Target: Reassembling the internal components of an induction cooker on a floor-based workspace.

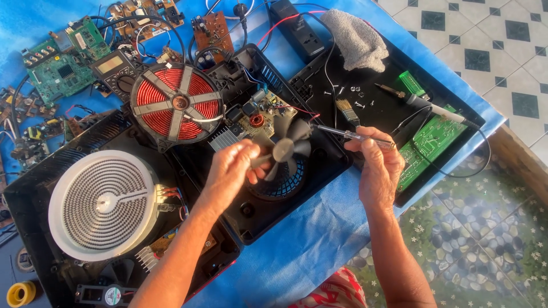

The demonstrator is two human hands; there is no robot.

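Far left: white round heating plate (103, 204) sits in an opened black cooker shell (34, 188). Above and right of it, a red copper coil (176, 102) lies on a second open shell; green circuit boards (60, 60) are scattered beyond on the blue cloth (319, 228).

Centre: left hand (231, 171) is closed on a grey fan (288, 149), fingers pinching the blades on its left side. The fan is lifted and tilted, just above the round vent grille (282, 185) in the shell floor.

Right of centre: right hand (377, 165) grips a screwdriver (351, 134), fist shut round the handle. Its long axis runs nearly level, tip pointing left toward the fan hub, which lies left and slightly below the tip, near but apart. Left hand is the one on the fan; right hand stands just beside.

Further right: small brush (348, 111), loose screws (354, 97), soldering iron (422, 105) on a black panel (382, 114); grey rag (357, 40) above.
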